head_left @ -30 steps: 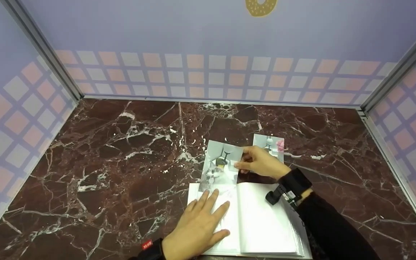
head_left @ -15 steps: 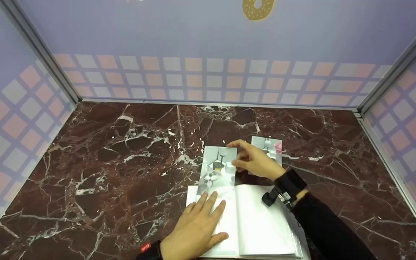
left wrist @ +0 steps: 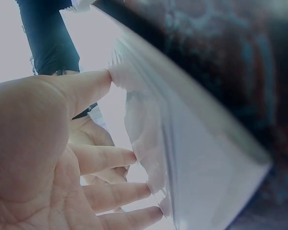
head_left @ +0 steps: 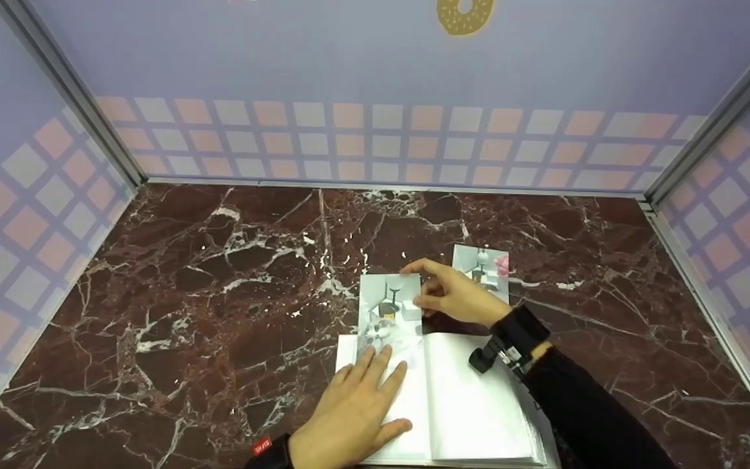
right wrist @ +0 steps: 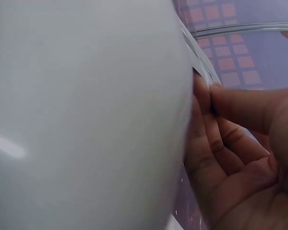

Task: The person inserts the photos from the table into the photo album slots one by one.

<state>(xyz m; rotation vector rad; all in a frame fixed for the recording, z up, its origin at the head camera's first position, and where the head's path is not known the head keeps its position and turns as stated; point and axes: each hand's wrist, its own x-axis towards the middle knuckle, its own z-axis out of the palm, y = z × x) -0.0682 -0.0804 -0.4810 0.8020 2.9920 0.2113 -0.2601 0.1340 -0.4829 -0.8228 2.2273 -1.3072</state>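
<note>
An open photo album (head_left: 482,404) with white pages and clear sleeves lies near the front edge. My left hand (head_left: 352,413) rests on its left page, fingers spread; the left wrist view shows those fingertips pressing the thin sleeve of the page (left wrist: 144,120). A grey-and-white photo (head_left: 389,296) stands out past the top of that page, its lower part under the clear film. With thumb and fingers my right hand (head_left: 462,296) pinches the photo's right edge. In the right wrist view, a white page (right wrist: 86,105) fills the left side and the thumb meets the fingers at a thin sheet's edge.
A second photo (head_left: 482,260) with a pink patch lies behind my right hand on the dark red marble-patterned table (head_left: 218,293). Purple panels with pink and white squares (head_left: 375,140) wall in the back and both sides.
The photo has straightened and moved down, more of it now over the left page. My right hand has shifted left and slightly down with it. The left hand stays in place.
</note>
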